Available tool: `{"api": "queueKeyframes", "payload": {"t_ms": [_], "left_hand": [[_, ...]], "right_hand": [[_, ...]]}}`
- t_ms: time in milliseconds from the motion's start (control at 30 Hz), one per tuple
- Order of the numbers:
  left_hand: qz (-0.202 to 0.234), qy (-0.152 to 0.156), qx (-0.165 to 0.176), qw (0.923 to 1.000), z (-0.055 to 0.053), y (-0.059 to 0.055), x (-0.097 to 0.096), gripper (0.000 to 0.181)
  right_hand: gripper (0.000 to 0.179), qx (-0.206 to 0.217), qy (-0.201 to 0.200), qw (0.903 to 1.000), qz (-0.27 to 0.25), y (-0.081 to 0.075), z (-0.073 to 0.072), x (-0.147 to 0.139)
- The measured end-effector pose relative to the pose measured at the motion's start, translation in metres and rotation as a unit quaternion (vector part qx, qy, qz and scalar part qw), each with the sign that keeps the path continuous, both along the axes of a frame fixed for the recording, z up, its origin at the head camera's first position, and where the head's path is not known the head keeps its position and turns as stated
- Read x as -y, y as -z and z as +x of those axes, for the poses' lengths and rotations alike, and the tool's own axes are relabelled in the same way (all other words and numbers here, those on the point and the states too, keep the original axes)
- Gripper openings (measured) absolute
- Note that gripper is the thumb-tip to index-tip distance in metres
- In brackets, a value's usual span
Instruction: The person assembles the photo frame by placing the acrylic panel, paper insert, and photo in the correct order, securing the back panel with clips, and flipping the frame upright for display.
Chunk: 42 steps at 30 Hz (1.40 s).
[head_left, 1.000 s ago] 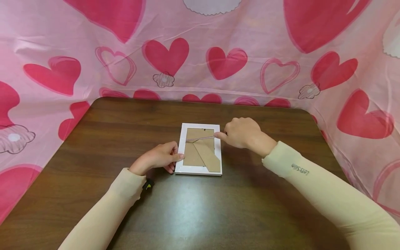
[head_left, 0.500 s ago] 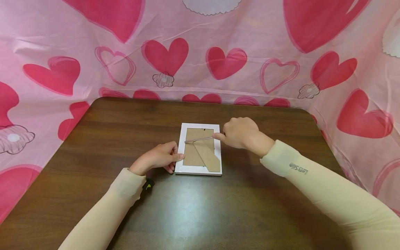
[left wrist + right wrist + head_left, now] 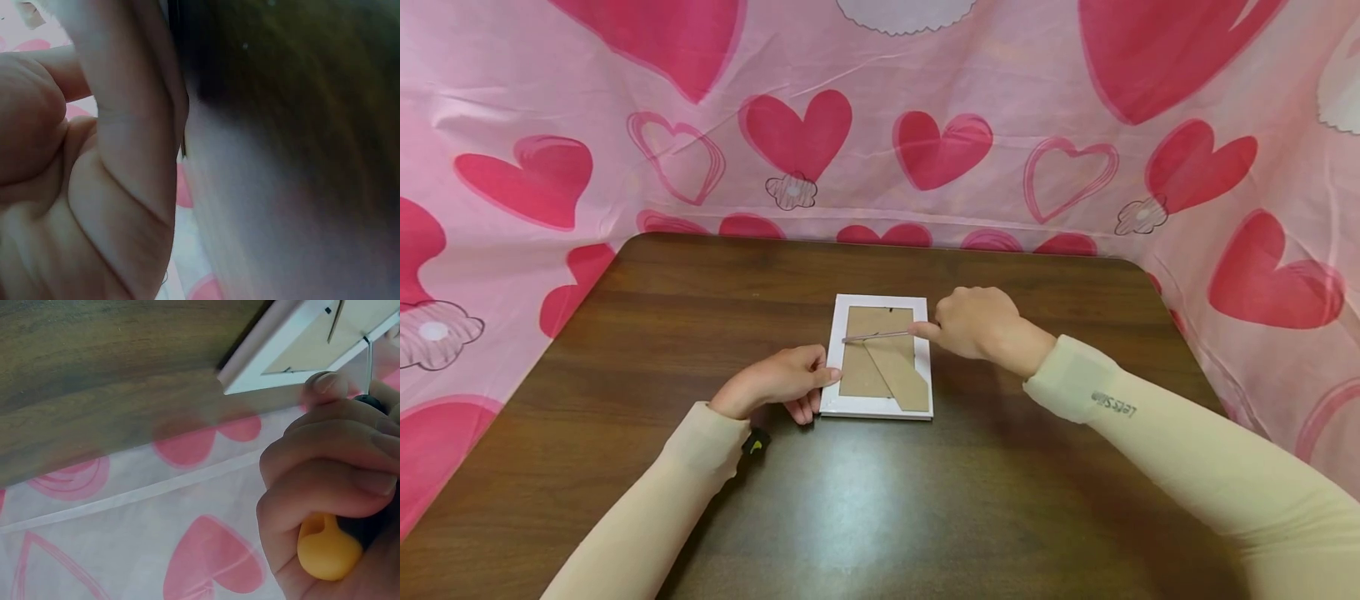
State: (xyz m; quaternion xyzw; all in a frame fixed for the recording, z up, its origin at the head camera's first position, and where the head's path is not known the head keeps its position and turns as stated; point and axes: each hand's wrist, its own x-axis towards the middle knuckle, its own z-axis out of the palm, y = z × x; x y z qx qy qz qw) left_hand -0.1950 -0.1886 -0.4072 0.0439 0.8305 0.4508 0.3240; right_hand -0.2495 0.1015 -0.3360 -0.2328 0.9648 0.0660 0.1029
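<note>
1. On my feed, the picture frame (image 3: pixel 883 357) lies back-up on the table (image 3: pixel 850 500), mid-view.
2. At its 9 o'clock, my left hand (image 3: pixel 784 379) grips the edge, thumb on top.
3. Near 2 o'clock, my right hand (image 3: pixel 973 322) holds a screwdriver (image 3: pixel 328 553), shaft crossing toward 10.

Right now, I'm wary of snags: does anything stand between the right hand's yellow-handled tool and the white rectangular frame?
Nothing visible: the tool in the right hand reaches over the brown backing board, tip seemingly at the inner left edge of the frame.
</note>
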Motion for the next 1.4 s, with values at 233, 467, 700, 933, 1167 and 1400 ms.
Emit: {"api": "queueKeyframes", "payload": {"t_ms": [233,467,700,933,1167,1400], "left_hand": [[0.003,0.006,0.012,0.9999,-0.002,0.000,0.000,0.029],[0.002,0.000,0.011,0.9999,-0.001,0.001,0.000,0.029],[0.003,-0.002,0.013,0.9999,-0.001,0.002,0.000,0.029],[0.009,-0.002,0.015,0.9998,-0.001,0.003,0.000,0.029],[0.013,-0.001,0.016,0.9998,-0.001,0.003,-0.001,0.029],[0.007,0.001,0.015,0.9999,-0.002,0.002,0.000,0.029]], "right_hand": [[0.064,0.003,0.003,1.0000,-0.008,0.004,0.000,-0.003],[0.064,0.019,0.007,0.9997,-0.013,0.006,0.001,-0.005],[0.067,0.028,0.008,0.9995,-0.013,0.008,0.000,-0.006],[0.067,0.041,0.011,0.9990,-0.013,0.012,0.001,-0.009],[0.067,0.045,0.017,0.9986,-0.023,0.018,0.002,-0.014],[0.067,0.063,0.031,0.9968,-0.037,0.021,0.003,-0.015]]}}
